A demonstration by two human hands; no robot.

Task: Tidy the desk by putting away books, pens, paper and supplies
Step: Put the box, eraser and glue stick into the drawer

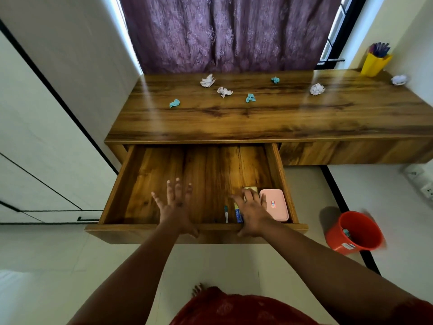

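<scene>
The wooden desk's drawer [117, 198] stands pulled out. Both my hands rest on its front edge. My left hand [174, 207] has its fingers spread over the bare drawer floor and holds nothing. My right hand [251, 213] lies flat, fingers apart, over items at the drawer's right end: a pink box [276, 205], a yellow pad [251, 189] partly hidden, a blue-and-yellow pen [237, 215] and a thin white pen [226, 214]. On the desk top [269, 120] lie several crumpled paper balls, white [207, 80] and teal [174, 103].
A yellow pen holder [375, 63] full of pens stands at the desk's back right corner. A red bucket [355, 233] with scraps inside sits on the floor to the right of the drawer. White cupboard doors [46, 137] flank the left; a purple curtain [222, 31] hangs behind.
</scene>
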